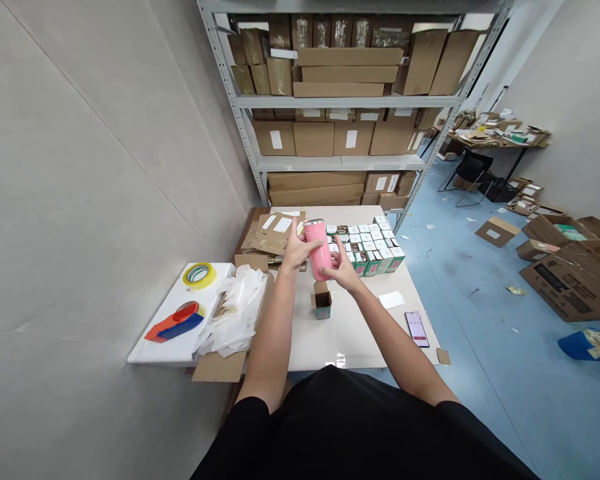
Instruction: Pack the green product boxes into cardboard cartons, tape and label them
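Observation:
I hold a pink tumbler (319, 248) with a silver lid above the white table (360, 330). My left hand (296, 252) is wrapped round its upper part from the left. My right hand (344, 268) grips its lower end from the right. Just below the tumbler an open small green box (323, 301) stands upright on the table. Behind it are rows of several small green-and-white boxes (373, 245).
A phone (417, 328) and a white card (392, 299) lie to the right. On the left side table are yellow tape (199, 275), a red-and-blue tape dispenser (174, 326) and crumpled white wrapping (236, 308). Flattened cardboard (273, 233) lies behind. Shelves of cartons (340, 100) stand beyond; boxes litter the blue floor.

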### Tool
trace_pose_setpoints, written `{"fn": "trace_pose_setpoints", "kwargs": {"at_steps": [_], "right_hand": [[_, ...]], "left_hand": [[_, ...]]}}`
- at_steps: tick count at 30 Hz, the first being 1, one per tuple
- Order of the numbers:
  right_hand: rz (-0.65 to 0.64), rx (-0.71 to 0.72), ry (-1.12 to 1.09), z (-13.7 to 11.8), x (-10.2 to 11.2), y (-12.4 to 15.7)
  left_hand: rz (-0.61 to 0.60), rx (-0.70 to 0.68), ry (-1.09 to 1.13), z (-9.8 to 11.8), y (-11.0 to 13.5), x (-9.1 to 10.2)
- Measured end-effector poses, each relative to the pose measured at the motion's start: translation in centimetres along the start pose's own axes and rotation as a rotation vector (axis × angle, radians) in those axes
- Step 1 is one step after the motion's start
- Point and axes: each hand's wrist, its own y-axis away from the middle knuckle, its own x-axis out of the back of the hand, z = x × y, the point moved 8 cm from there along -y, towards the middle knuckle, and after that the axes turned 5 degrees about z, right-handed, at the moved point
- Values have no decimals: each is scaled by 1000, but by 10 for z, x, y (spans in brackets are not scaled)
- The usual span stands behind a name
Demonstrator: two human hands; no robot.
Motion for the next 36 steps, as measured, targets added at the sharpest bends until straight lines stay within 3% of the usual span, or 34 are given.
{"fn": "trace_pose_setpoints", "kwargs": {"at_steps": [5,10,14,22,27,31,36], "right_hand": [[105,23,86,0,10,0],[22,48,20,-4,3,4],[78,54,61,-3,5,7],[56,7,51,27,8,5],[12,-52,104,65,8,12],[-36,-91,194,115,14,22],[185,-385,327,206,48,36]], "left_hand": [[-7,-9,12,0,2,-1],[-33,-11,46,-3,2,-2],[-51,-45,13,-2,1,1],[-127,-35,-139,-17,6,7],[-303,-55,-417,-38,2,15],[-316,-100,-616,-70,4,25],[-231,-97,-724,-116,16,35]]}}
